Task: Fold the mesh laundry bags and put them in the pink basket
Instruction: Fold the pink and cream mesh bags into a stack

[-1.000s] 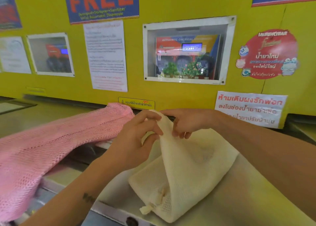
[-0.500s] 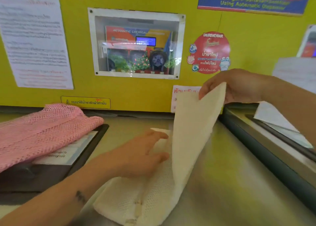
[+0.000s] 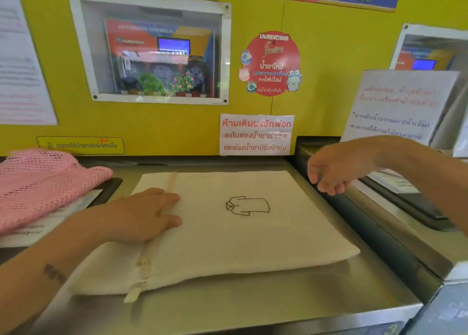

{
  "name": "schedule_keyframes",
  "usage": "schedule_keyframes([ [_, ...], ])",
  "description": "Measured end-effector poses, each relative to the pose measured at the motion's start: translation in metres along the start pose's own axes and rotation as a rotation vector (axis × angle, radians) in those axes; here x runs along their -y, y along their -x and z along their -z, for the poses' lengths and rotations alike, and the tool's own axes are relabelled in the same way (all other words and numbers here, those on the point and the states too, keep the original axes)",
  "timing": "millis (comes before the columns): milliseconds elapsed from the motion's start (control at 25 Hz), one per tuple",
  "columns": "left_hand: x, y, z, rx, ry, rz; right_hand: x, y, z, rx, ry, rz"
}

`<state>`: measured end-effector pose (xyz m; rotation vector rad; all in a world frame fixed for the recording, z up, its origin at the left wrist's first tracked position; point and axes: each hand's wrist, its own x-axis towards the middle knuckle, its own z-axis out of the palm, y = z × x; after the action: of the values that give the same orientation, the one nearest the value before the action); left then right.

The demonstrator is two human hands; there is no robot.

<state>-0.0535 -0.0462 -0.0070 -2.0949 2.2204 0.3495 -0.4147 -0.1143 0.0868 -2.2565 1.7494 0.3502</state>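
My left hand [image 3: 141,215] lies flat, fingers spread, on the cream mesh bag [image 3: 228,233] at the frame's centre. My right hand [image 3: 339,167] hovers at the right, fingers loosely curled, empty. A pink mesh bag [image 3: 43,182] sits at the left.

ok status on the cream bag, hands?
Left hand flat on cream mesh bag, pinning zipper side. Right hand off it, empty, hovering. Bag spread flat, unfolded. Pink mesh bag at left, clear of it.

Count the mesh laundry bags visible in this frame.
2. The cream bag lies flat on the metal top under the left hand; the pink bag sits at the left edge, partly cut off. Others may lie outside the view.
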Motion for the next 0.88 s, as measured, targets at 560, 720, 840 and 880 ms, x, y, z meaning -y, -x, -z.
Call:
schedule_keyframes([
  [560,0.013,0.058,-0.013,-0.307,0.037,-0.164,0.147,-0.081,-0.020,-0.139,0.245,0.356],
  [720,0.009,0.087,-0.029,-0.560,-0.067,0.249,0.153,-0.083,-0.033,0.004,0.151,0.232],
  [840,-0.004,0.105,-0.032,-0.311,-0.019,0.528,0.151,-0.081,-0.035,0.050,-0.043,0.170],
  [880,-0.011,0.109,-0.033,-0.284,0.005,0.509,0.151,-0.081,-0.035,0.073,-0.073,0.172],
])
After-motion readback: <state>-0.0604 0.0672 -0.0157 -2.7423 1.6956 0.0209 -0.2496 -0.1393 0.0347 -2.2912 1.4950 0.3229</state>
